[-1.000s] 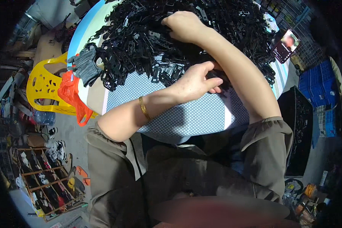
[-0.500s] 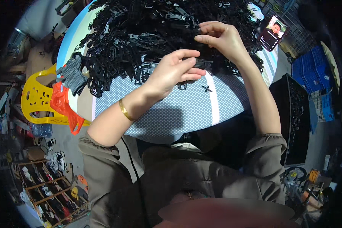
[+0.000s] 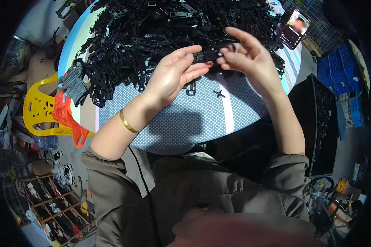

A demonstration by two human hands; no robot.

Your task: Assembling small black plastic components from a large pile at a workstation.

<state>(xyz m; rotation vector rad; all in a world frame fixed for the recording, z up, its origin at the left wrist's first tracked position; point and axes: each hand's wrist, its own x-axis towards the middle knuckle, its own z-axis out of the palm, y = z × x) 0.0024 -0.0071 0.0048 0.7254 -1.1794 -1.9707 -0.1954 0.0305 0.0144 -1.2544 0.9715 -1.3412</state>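
My left hand [image 3: 169, 76] is closed around a small bundle of black plastic parts [image 3: 206, 56], thumb on top and fingers beneath. At the bundle's right end, the thumb and some fingers of my right hand [image 3: 253, 61] grip it, with the index finger lifted. Beyond both hands spreads a large heap of similar black plastic parts [image 3: 127, 53]. Nearer me on the tablecloth lie a small cross-shaped black piece [image 3: 219, 94] and a black frame-like part [image 3: 190, 89].
The round table has a patterned cloth [image 3: 169, 127]. A phone [image 3: 295, 29] stands at its right edge. To the left are a grey glove [image 3: 74, 84], a red plastic bag [image 3: 64, 111] and a yellow chair [image 3: 39, 107]. A black bin [image 3: 323, 127] of parts stands right.
My right hand has come down from above the heap to the bundle's right end. My left hand has shifted slightly left with the bundle.
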